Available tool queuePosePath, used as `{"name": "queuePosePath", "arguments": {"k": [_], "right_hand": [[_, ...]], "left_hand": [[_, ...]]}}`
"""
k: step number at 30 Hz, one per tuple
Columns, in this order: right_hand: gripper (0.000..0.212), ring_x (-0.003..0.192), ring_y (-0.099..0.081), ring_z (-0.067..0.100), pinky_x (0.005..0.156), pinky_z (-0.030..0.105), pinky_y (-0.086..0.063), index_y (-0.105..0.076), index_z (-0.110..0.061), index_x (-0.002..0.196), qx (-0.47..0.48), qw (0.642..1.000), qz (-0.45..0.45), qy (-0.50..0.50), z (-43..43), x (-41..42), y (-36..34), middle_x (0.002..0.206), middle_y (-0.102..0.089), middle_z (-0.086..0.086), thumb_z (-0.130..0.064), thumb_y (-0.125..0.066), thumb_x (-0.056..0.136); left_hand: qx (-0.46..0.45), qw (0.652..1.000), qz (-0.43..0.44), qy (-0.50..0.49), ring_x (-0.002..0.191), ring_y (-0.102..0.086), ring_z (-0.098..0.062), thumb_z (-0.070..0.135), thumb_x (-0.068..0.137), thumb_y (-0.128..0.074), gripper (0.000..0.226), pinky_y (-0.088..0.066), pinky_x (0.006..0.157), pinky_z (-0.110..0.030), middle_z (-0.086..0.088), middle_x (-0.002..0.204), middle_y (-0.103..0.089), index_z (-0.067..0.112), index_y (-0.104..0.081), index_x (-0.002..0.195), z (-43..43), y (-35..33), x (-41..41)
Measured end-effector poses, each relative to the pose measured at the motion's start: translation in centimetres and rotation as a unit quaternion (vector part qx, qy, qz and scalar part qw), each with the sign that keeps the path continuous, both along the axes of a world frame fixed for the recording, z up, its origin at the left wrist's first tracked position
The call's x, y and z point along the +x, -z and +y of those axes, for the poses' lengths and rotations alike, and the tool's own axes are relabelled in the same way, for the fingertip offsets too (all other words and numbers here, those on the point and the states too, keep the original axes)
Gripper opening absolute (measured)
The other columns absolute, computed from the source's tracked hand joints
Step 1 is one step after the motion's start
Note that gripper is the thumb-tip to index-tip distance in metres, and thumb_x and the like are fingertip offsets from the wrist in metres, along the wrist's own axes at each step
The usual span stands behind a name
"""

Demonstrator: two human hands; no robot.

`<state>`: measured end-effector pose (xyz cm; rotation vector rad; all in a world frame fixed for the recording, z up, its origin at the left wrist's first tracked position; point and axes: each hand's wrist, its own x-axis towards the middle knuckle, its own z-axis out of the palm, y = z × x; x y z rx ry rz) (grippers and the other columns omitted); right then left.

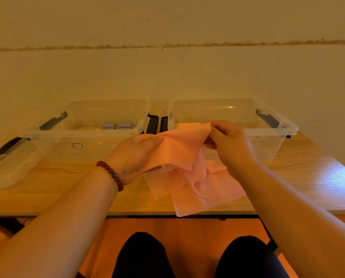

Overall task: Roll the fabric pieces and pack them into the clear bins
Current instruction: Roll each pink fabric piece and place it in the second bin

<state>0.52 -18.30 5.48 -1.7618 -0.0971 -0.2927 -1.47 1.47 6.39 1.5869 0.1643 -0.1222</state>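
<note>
The only marking in view is a small label (pixel 77 145) with a dark, rounded rectangular outline. It sits on the near wall of the left clear bin (pixel 53 151), a little left of that wall's middle. Inside the outline are a few tiny dark characters, too small and blurred to make out. Nothing else in the scene carries readable text, a brand, a number or a sign.

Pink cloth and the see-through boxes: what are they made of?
The pink cloth looks like thin, soft, matte fabric: it drapes and creases loosely. The left bin and right bin look like glossy hard plastic: you see through their walls, and light glints on them.
</note>
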Motion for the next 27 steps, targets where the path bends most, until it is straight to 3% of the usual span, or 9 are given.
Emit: {"name": "queuePosePath", "arguments": {"k": [2, 5, 8, 11, 15, 19, 22, 25, 27], "right_hand": [[0.022, 0.088, -0.07, 0.011, 0.081, 0.031, -0.058, -0.068, -0.032, 0.1, 0.105, 0.993, 0.048, -0.038, 0.4, -0.4, 0.0, 0.095, -0.073, -0.005, -0.017, -0.051, 0.098], [0.031, 0.099, -0.069, 0.019, 0.085, 0.04, -0.058, -0.058, -0.034, 0.127, 0.215, 0.963, 0.129, -0.093, 0.8, -1.0, 0.5, 0.113, -0.071, -0.001, -0.038, -0.055, 0.096], [0.067, 0.119, -0.058, 0.023, 0.094, 0.049, -0.053, -0.037, -0.061, 0.133, 0.188, 0.959, 0.086, -0.196, 1.0, -2.1, 2.1, 0.137, -0.051, -0.006, -0.052, -0.069, 0.075], [0.089, 0.122, -0.056, 0.016, 0.093, 0.045, -0.055, -0.029, -0.079, 0.118, 0.094, 0.97, 0.048, -0.218, 1.2, -2.6, 3.3, 0.138, -0.044, -0.015, -0.033, -0.085, 0.065], [0.06, 0.09, -0.07, 0.009, 0.082, 0.034, -0.059, -0.053, -0.061, 0.11, 0.127, 0.984, 0.03, -0.117, 0.6, -1.7, 3.1, 0.104, -0.062, -0.018, -0.008, -0.069, 0.086], [0.034, 0.07, -0.065, 0.006, 0.066, 0.02, -0.055, -0.064, -0.048, 0.099, 0.081, 0.995, 0.005, -0.066, -0.6, -1.1, 2.5, 0.077, -0.07, -0.007, -0.014, -0.064, 0.091], [0.016, 0.06, -0.06, 0.003, 0.062, 0.018, -0.053, -0.07, -0.034, 0.089, 0.054, 0.998, -0.004, -0.042, -1.0, -0.7, 2.5, 0.062, -0.065, -0.01, -0.018, -0.066, 0.09], [0.012, 0.055, -0.052, -0.001, 0.056, 0.016, -0.046, -0.071, -0.026, 0.081, 0.02, 0.999, -0.015, -0.026, -1.1, -0.4, 2.2, 0.059, -0.06, -0.015, -0.024, -0.065, 0.091], [0.016, 0.063, -0.052, -0.004, 0.064, 0.019, -0.045, -0.07, -0.028, 0.076, 0.005, 0.999, -0.033, -0.012, -1.1, -0.2, 2.1, 0.067, -0.061, -0.018, -0.025, -0.065, 0.091]], "left_hand": [[-0.023, 1.0, 0.002, 0.007, 0.087, -0.065, -0.021, 0.034, 0.092, -0.056, 0.016, -0.057, 0.054, -0.029, -0.006, 0.099, -0.067, 0.021, -0.061, 0.101, -0.3, -0.2, 0.0], [-0.047, 0.999, -0.003, 0.013, 0.083, -0.066, -0.021, 0.035, 0.093, -0.055, 0.018, -0.059, 0.057, -0.031, -0.007, 0.095, -0.068, 0.019, -0.062, 0.099, -1.0, -0.3, -0.1], [-0.059, 0.998, 0.0, 0.009, 0.079, -0.067, -0.021, 0.035, 0.093, -0.055, 0.021, -0.06, 0.06, -0.034, -0.008, 0.09, -0.068, 0.017, -0.062, 0.099, -1.7, -0.1, -0.1], [-0.046, 0.999, -0.01, -0.007, 0.077, -0.066, -0.02, 0.035, 0.093, -0.054, 0.02, -0.059, 0.057, -0.031, -0.01, 0.091, -0.069, 0.018, -0.063, 0.096, -2.3, 0.4, 0.0], [0.028, 0.998, -0.043, -0.035, 0.071, -0.061, -0.016, 0.037, 0.092, -0.055, 0.016, -0.054, 0.053, -0.027, -0.003, 0.083, -0.064, 0.025, -0.06, 0.083, -2.5, 0.9, 0.3], [0.027, 0.998, -0.046, 0.034, 0.094, -0.06, -0.02, 0.042, 0.075, -0.064, 0.022, -0.053, 0.079, -0.037, -0.001, 0.104, -0.062, 0.032, -0.059, 0.094, -2.1, 1.0, 0.3], [0.075, 0.993, -0.056, 0.076, 0.098, -0.061, -0.019, 0.034, 0.06, -0.073, 0.038, -0.056, 0.083, -0.039, 0.004, 0.104, -0.063, 0.034, -0.061, 0.096, -1.8, 1.4, 0.6], [0.151, 0.982, -0.107, 0.043, 0.086, -0.062, -0.01, 0.033, 0.082, -0.066, 0.006, -0.052, 0.071, -0.028, 0.01, 0.085, -0.068, 0.029, -0.069, 0.085, -1.7, 1.7, 0.8], [0.149, 0.982, -0.117, 0.02, 0.088, -0.06, -0.006, 0.04, 0.088, -0.057, 0.017, -0.048, 0.072, -0.024, 0.011, 0.09, -0.068, 0.029, -0.071, 0.084, -1.6, 1.9, 1.2]]}}
